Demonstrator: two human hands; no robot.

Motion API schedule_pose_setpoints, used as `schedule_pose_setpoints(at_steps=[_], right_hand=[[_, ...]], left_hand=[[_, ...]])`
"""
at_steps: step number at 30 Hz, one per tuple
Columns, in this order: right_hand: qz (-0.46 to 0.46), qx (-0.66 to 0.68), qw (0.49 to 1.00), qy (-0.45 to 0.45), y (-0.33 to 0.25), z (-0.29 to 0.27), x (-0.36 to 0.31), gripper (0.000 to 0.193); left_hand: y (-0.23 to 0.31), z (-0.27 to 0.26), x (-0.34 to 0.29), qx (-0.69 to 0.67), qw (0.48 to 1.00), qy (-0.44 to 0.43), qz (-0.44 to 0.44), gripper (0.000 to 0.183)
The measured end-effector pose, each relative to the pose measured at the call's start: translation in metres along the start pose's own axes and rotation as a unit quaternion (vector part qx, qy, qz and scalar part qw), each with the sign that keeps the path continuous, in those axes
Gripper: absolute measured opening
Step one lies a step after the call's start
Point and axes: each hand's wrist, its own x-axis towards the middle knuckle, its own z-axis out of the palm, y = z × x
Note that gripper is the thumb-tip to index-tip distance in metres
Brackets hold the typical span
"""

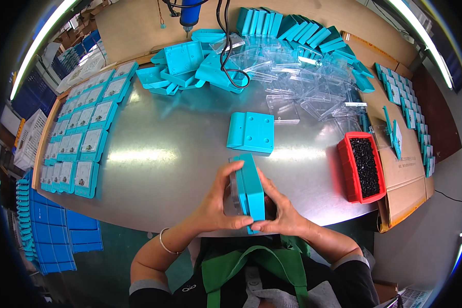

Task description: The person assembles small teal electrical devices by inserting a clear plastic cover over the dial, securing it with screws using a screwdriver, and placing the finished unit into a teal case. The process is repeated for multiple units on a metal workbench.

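- Metal table [174,154]: teal plastic housing [254,190] held on edge above its near side; probably light, stiff, slick; grip by rims.
- Left hand [213,205], right hand [280,213]: fingers and thumbs gripping it.
- Clear panel [234,191]: likely brittle.

In-hand casing [254,192] btwn unit rows [91,140] L & parts bin [348,169] R, 2nd casing [252,132] & covers [321,93] behind.
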Motion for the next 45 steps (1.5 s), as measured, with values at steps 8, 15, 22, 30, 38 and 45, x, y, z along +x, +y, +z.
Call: schedule_pose_setpoints(at_steps=[8, 15, 22, 30, 38, 45], right_hand=[[-0.078, -0.085, 0.993, 0.037, 0.004, -0.008, 0.009, 0.1], [-0.097, -0.301, 0.936, 0.154, -0.027, -0.008, 0.009, 0.061], [0.179, 0.13, 0.97, 0.103, 0.001, -0.035, 0.047, 0.033], [0.24, 0.167, 0.956, -0.014, 0.007, -0.014, 0.069, 0.058], [0.241, 0.165, 0.956, -0.025, 0.013, -0.023, 0.068, 0.042], [0.101, -0.171, 0.976, 0.092, -0.034, -0.075, 0.014, 0.033]], left_hand=[[-0.002, 0.009, 0.006, 0.055, 0.993, 0.094, 0.033, 0.105], [-0.005, 0.016, 0.011, 0.391, 0.889, 0.168, 0.166, 0.104], [0.005, 0.004, -0.016, 0.539, 0.818, 0.078, 0.187, 0.055], [-0.02, -0.095, -0.047, 0.686, 0.706, 0.112, 0.134, 0.04], [-0.028, -0.253, -0.018, 0.737, 0.621, 0.264, -0.036, 0.064], [-0.054, -0.292, -0.01, 0.753, 0.602, 0.263, -0.038, 0.07]])
